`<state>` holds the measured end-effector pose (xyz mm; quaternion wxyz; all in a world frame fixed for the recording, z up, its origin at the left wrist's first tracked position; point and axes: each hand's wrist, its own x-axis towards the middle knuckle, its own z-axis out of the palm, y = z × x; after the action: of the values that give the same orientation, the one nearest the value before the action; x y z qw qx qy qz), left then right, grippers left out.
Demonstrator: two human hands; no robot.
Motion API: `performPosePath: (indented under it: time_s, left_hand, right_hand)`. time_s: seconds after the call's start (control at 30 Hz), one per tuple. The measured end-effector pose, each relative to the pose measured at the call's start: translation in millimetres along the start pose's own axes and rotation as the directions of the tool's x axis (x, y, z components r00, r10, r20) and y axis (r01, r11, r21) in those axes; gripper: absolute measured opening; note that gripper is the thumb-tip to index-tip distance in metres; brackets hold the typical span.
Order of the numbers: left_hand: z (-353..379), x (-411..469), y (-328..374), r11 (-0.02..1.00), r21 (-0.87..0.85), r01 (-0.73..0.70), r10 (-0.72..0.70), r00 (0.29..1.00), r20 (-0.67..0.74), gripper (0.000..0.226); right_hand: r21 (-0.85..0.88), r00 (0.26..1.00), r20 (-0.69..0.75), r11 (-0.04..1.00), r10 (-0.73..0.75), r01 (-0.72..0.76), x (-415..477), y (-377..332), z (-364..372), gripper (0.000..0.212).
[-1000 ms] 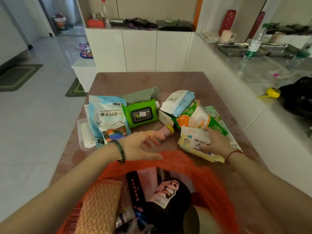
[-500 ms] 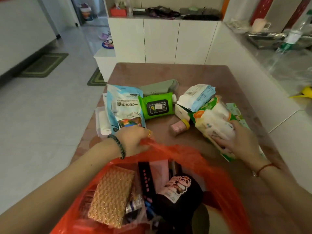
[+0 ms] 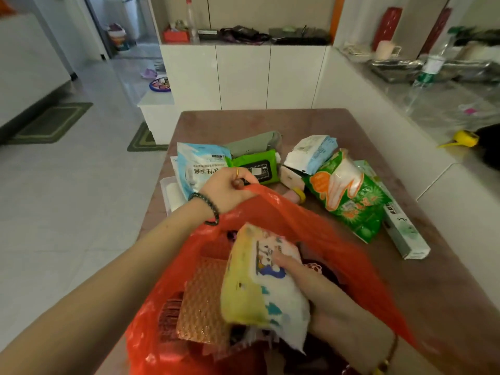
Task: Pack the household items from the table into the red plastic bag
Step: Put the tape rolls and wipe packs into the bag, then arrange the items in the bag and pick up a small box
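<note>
The red plastic bag (image 3: 311, 223) gapes at the table's near edge. My left hand (image 3: 226, 189) grips its far rim and lifts it. My right hand (image 3: 319, 288) holds a yellow-and-white baby wipes pack (image 3: 259, 282) inside the bag's mouth, above a gold textured pad (image 3: 203, 301) and dark items. On the brown table (image 3: 270, 123) lie a blue glove packet (image 3: 200, 163), a green wipes pack (image 3: 257, 166), a grey-green pouch (image 3: 254, 143), a pale blue-white pack (image 3: 311, 154), a green-and-orange bag (image 3: 349, 193), a long box (image 3: 403, 226) and a small pink bottle (image 3: 296, 194).
A clear plastic box (image 3: 170, 193) sits at the table's left edge, partly under the glove packet. White cabinets (image 3: 243, 77) stand beyond the table. To the right runs a white counter (image 3: 433, 109) with a bottle and a yellow tape measure (image 3: 464, 139). Tiled floor lies left.
My right hand has carried the baby wipes pack from the table into the bag's mouth. My left hand has closed on the bag's rim and pulled it up.
</note>
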<state>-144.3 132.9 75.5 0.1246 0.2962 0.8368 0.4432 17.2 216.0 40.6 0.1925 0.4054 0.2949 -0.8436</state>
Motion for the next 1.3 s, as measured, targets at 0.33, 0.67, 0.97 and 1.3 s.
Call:
performPosePath:
  time_s: [0.33,0.67,0.97,1.3]
  left_hand:
    - [8.3,-14.0,1.3,0.985,-0.029,-0.170,0.172,0.980,0.101,0.019]
    - [3.5,-18.8,-33.8,0.945,0.250,-0.210,0.039,0.831,0.554,0.010]
    - [-10.9,14.6,-8.3,0.997,0.032,0.076,-0.082,0.873,0.481,0.067]
    - [68.8,153.3,11.3,0.683,-0.471,0.558,-0.538,0.821,0.192,0.045]
  right_hand:
    - [0.116,0.909,-0.222,0.916,-0.352,0.383,47.4,-12.8,11.1,0.049]
    - [-0.343,0.903,0.156,0.836,-0.400,0.429,-46.2,-59.3,-19.9,0.024]
    - [-0.787,0.640,-0.011,0.402,-0.768,0.468,1.2,-158.7,-58.3,0.043]
    - [-0.796,0.494,-0.077,0.352,-0.866,0.492,96.5,-329.0,-65.1,0.055]
